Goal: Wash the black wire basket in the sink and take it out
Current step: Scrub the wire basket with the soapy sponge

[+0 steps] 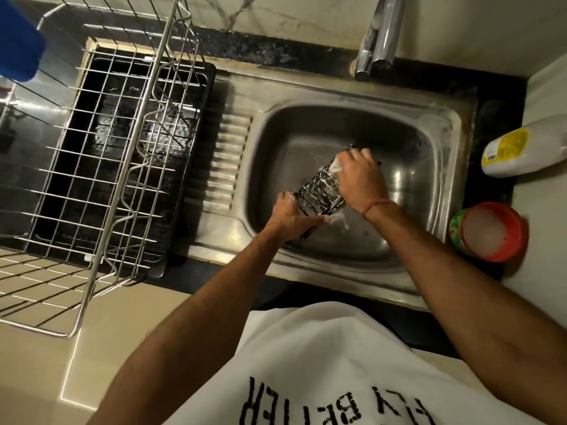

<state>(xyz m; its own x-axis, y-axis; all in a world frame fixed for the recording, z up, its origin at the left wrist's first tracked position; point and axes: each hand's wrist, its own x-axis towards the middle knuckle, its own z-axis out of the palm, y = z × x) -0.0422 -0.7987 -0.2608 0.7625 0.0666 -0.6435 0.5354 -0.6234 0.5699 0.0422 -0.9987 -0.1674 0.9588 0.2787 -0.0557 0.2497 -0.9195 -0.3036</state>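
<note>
Both forearms reach forward and down into the steel sink (445, 142). The left hand (290, 214) grips the near end of the black wire basket (322, 191), fingers curled round its edge, thumb side up. The right hand (362, 179), a red thread at its wrist, bends down at the wrist and pinches a soapy white scrub pad (337, 165) against the basket's far upper side. The basket is tilted inside the basin, streaked with foam, held off the bottom as far as one can tell.

Left of the basin, a steel dish rack (122, 167) stands over a black drip tray (196, 167). A chrome tap (379, 38) rises behind the sink. On the dark table to the right lie a white bottle with a yellow label (518, 151) and a red-rimmed tub of soap (491, 231).
</note>
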